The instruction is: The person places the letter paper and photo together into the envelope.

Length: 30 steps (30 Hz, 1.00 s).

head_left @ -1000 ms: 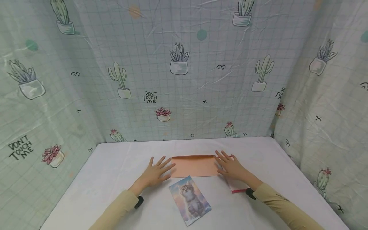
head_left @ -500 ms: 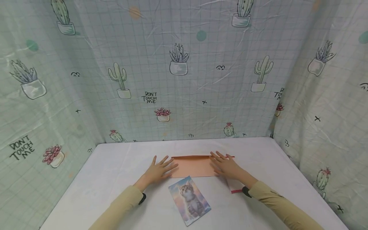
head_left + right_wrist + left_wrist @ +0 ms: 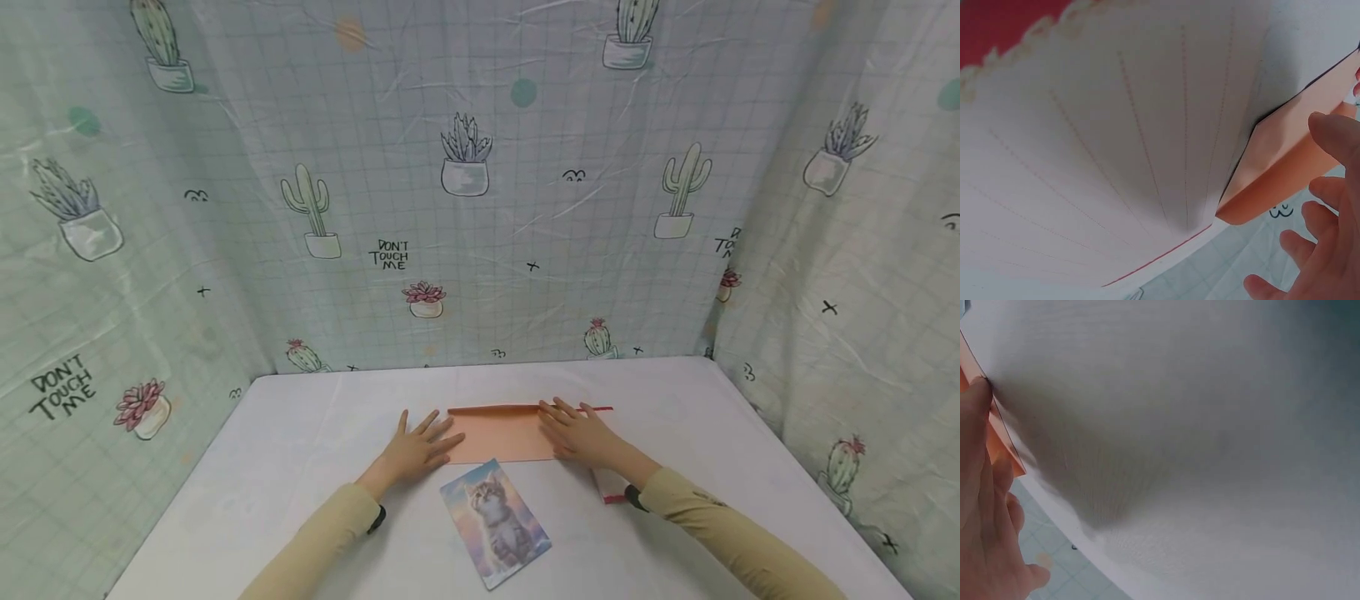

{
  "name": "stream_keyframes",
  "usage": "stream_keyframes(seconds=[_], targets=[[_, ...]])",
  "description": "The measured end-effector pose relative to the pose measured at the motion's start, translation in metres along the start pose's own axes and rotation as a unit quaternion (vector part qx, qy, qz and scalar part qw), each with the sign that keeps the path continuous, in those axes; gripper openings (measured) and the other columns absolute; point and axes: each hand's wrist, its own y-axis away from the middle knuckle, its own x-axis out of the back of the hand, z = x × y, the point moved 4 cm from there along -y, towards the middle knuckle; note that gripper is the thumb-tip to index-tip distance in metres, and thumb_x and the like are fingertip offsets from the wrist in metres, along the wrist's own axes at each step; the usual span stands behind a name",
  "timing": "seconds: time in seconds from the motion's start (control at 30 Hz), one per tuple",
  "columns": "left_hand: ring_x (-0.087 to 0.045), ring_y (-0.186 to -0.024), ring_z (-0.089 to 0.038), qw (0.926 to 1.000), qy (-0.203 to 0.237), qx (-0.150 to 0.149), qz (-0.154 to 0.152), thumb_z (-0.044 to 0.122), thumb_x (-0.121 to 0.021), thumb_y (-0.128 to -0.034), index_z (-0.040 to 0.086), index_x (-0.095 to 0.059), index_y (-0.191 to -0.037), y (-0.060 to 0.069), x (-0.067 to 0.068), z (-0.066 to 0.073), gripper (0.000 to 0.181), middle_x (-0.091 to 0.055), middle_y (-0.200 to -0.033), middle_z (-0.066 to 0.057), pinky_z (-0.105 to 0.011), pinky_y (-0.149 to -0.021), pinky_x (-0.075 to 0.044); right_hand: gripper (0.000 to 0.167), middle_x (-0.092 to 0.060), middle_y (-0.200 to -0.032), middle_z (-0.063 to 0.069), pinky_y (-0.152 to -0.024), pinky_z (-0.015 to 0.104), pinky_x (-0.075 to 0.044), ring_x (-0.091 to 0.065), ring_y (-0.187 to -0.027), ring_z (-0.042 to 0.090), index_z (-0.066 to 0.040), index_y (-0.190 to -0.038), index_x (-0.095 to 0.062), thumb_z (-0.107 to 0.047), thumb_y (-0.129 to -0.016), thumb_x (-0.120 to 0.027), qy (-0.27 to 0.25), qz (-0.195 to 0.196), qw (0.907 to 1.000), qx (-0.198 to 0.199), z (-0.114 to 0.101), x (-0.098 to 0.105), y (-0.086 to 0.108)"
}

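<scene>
The left hand (image 3: 414, 450) has its fingers spread, the tips at the left end of an orange folded paper (image 3: 495, 437). The right hand (image 3: 581, 435) lies over the paper's right part, fingers extended with gaps between them. The paper lies flat between the 2 hands, its long far edge folded up as a darker strip. A lined sheet with red borders (image 3: 1147, 156) lies partly below the right hand and wrist; whether it overlaps the orange paper, I cannot tell. Toward the person, a kitten picture card (image 3: 497, 523) lies tilted, 1 corner just beside the paper's near edge. Tan sleeves (image 3: 315, 542) reach across the white counter (image 3: 337, 408). Beyond hangs a cactus-print curtain (image 3: 525, 217).
</scene>
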Motion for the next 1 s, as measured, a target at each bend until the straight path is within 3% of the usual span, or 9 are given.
stream_keyframes(seconds=[0.43,1.0], targets=[[-0.025,-0.135,-0.029,0.9989,0.0,0.016,-0.044,0.046,-0.035,-0.0929,0.03,-0.034,-0.137,-0.001,-0.003,-0.001,0.047,-0.033,-0.145,-0.001,-0.067,-0.099,-0.016,0.057,-0.033,-0.143,0.013,-0.094,0.062,-0.031,-0.031,-0.131,0.033,-0.006,-0.133,-0.042,-0.032,-0.085,-0.057,-0.014,-0.009,0.9998,0.011,-0.004,-0.006,-0.006],[-0.021,-0.137,-0.028,0.9987,-0.01,0.016,-0.047,0.047,-0.034,-0.0926,0.033,-0.035,-0.136,-0.005,-0.003,-0.002,0.046,-0.031,-0.146,-0.001,-0.067,-0.099,-0.016,0.055,-0.035,-0.142,0.013,-0.093,0.062,-0.032,-0.033,-0.13,0.033,-0.008,-0.132,-0.043,-0.032,-0.085,-0.057,-0.001,-0.005,1.0,0.008,0.001,-0.013,-0.011]])
